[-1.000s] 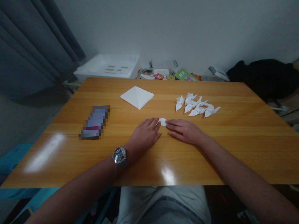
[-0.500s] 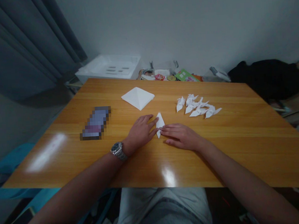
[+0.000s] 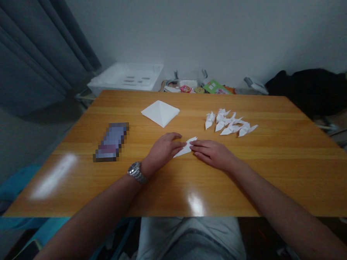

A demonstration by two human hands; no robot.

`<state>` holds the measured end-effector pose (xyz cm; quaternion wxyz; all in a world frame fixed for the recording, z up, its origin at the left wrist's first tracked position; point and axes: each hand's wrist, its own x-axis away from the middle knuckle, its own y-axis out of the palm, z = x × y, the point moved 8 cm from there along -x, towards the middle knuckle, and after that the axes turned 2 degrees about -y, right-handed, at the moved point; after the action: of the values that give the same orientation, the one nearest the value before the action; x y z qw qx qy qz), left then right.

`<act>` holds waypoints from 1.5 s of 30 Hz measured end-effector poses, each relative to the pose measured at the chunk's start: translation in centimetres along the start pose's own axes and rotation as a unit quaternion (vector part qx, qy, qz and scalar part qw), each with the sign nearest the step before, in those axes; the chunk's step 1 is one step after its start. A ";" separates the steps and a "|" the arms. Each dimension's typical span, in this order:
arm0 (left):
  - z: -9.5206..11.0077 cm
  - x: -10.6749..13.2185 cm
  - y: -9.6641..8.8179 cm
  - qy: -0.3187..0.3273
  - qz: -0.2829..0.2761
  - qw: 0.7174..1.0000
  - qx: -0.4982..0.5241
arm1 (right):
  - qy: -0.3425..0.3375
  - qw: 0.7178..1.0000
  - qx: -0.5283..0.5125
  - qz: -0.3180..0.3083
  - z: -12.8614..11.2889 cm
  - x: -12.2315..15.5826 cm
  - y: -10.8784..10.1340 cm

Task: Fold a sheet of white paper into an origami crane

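Folded paper, a small white pointed piece, lies flat near the middle of the wooden table, pinned between 2 hands. Both forearms reach in from the near edge and angle toward each other. The left hand lies palm down with fingers stretched, tips on the paper's left end. The right hand lies equally flat, fingertips on its right end. Neither grips it. Farther right sits a cluster of paper cranes. A wristwatch circles the left wrist, its dial too small to read.

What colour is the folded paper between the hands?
Plain white: the folded paper shows clearly in the head view.
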<state>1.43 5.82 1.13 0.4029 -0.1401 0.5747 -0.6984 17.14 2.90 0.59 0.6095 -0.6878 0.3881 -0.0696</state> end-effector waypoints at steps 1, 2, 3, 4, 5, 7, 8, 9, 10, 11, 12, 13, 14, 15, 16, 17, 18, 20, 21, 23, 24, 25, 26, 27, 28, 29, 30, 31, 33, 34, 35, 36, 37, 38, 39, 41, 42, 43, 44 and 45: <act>0.2 0.0 -0.1 0.001 -0.004 1.000 -0.007 | 0.004 1.000 0.005 0.002 0.0 0.0 0.1; 0.5 0.0 -0.2 0.004 -0.008 1.000 -0.017 | 0.008 1.000 0.009 0.005 0.0 0.0 0.1; 0.8 0.0 -0.4 0.005 -0.008 1.000 -0.028 | 0.010 1.000 0.013 0.007 -0.1 0.0 0.1; 1.1 0.1 -0.5 0.004 -0.005 0.999 -0.039 | 0.011 1.000 0.014 0.008 -0.1 0.0 0.1; 1.3 0.1 -0.5 0.007 -0.007 0.999 -0.048 | 0.010 1.000 0.015 0.009 -0.2 0.0 0.1; 1.6 0.2 -0.2 0.011 -0.016 0.998 -0.064 | 0.006 1.000 0.016 0.011 -0.3 -0.2 0.1; 1.7 0.2 0.0 0.011 -0.020 0.997 -0.069 | 0.003 1.000 0.016 0.012 -0.3 -0.2 0.1; 1.7 0.2 0.2 0.012 -0.025 0.997 -0.072 | 0.000 1.000 0.016 0.014 -0.3 -0.3 0.1; 1.6 0.2 0.4 0.014 -0.029 0.997 -0.073 | -0.002 1.000 0.013 0.018 -0.3 -0.3 0.1; 1.6 0.2 0.5 0.016 -0.033 0.997 -0.072 | -0.004 1.000 0.009 0.023 -0.3 -0.4 0.1; 1.6 0.1 0.6 0.020 -0.038 0.997 -0.070 | -0.006 1.000 0.001 0.030 -0.3 -0.4 0.1; 1.6 0.1 0.7 0.024 -0.040 0.997 -0.068 | -0.007 0.999 -0.008 0.036 -0.2 -0.4 0.1; 1.7 0.0 0.7 0.028 -0.041 0.997 -0.066 | -0.006 0.999 -0.018 0.042 -0.2 -0.5 0.1; 1.7 0.0 0.7 0.031 -0.041 0.997 -0.063 | -0.002 0.999 -0.027 0.047 -0.1 -0.5 0.2; 1.8 0.0 0.7 0.033 -0.039 0.997 -0.060 | 0.003 0.998 -0.034 0.052 -0.1 -0.5 0.2; 1.9 0.0 0.7 0.036 -0.038 0.997 -0.056 | 0.009 0.998 -0.038 0.055 0.0 -0.5 0.3; 2.0 0.0 0.7 0.037 -0.037 0.997 -0.053 | 0.016 0.997 -0.040 0.058 0.1 -0.5 0.3; 2.1 0.0 0.8 0.035 -0.036 0.998 -0.045 | 0.026 0.997 -0.042 0.060 0.2 -0.6 0.3; 2.2 -0.1 0.9 0.034 -0.034 0.998 -0.041 | 0.029 0.997 -0.043 0.060 0.2 -0.6 0.3; 2.1 -0.1 0.9 0.030 -0.030 0.999 -0.032 | 0.035 0.997 -0.044 0.057 0.2 -0.7 0.3; 2.1 -0.1 0.9 0.028 -0.028 0.999 -0.028 | 0.040 0.997 -0.046 0.056 0.2 -0.7 0.3; 2.1 -0.2 0.9 0.026 -0.025 0.999 -0.024 | 0.046 0.996 -0.048 0.056 0.2 -0.7 0.3; 2.0 -0.2 0.9 0.025 -0.023 0.999 -0.021 | 0.052 0.996 -0.052 0.058 0.3 -0.8 0.3; 2.0 -0.3 0.8 0.024 -0.020 0.999 -0.018 | 0.058 0.995 -0.057 0.060 0.3 -0.8 0.3; 2.0 -0.3 0.8 0.023 -0.018 0.999 -0.015 | 0.062 0.994 -0.064 0.064 0.4 -0.8 0.3; 2.0 -0.3 0.8 0.023 -0.016 1.000 -0.011 | 0.065 0.993 -0.072 0.067 0.5 -0.8 0.3; 2.0 -0.3 0.8 0.023 -0.015 1.000 -0.007 | 0.068 0.992 -0.080 0.069 0.5 -0.8 0.4; 1.9 -0.3 0.8 0.022 -0.013 1.000 -0.001 | 0.071 0.991 -0.087 0.071 0.6 -0.8 0.4; 1.8 -0.3 0.8 0.018 -0.008 1.000 0.011 | 0.079 0.989 -0.102 0.072 0.7 -0.9 0.5; 1.7 -0.2 0.8 0.012 -0.004 1.000 0.020 | 0.085 0.988 -0.107 0.072 0.8 -0.9 0.5; 1.4 -0.3 0.9 0.003 0.002 0.999 0.033 | 0.090 0.987 -0.112 0.073 0.9 -0.9 0.5; 1.2 -0.3 0.9 -0.009 0.009 0.999 0.048 | 0.094 0.986 -0.116 0.074 0.9 -0.9 0.5; 0.9 -0.3 0.9 -0.021 0.015 0.998 0.065 | 0.098 0.985 -0.121 0.076 1.0 -1.0 0.5; 0.7 -0.4 1.0 -0.033 0.021 0.996 0.083 | 0.101 0.984 -0.125 0.078 1.0 -1.0 0.4; 0.5 -0.4 1.0 -0.042 0.028 0.994 0.099 | 0.104 0.983 -0.128 0.079 1.0 -1.0 0.4; 0.2 -0.6 1.1 -0.051 0.038 0.990 0.128 | 0.112 0.982 -0.130 0.081 1.1 -1.1 0.4; 0.2 -0.6 1.1 -0.053 0.042 0.988 0.142 | 0.116 0.981 -0.130 0.080 1.2 -1.1 0.4; 0.1 -0.7 1.1 -0.055 0.045 0.986 0.153 | 0.119 0.981 -0.129 0.079 1.2 -1.1 0.4; 0.0 -0.8 1.1 -0.056 0.047 0.984 0.163 | 0.121 0.981 -0.128 0.079 1.2 -1.2 0.4; 0.0 -0.9 1.1 -0.056 0.046 0.983 0.170 | 0.122 0.981 -0.128 0.080 1.2 -1.2 0.4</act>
<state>2.45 6.42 0.33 0.4841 -0.0815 0.4304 -0.7575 16.86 4.62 0.36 0.4681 -0.7133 0.5188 -0.0536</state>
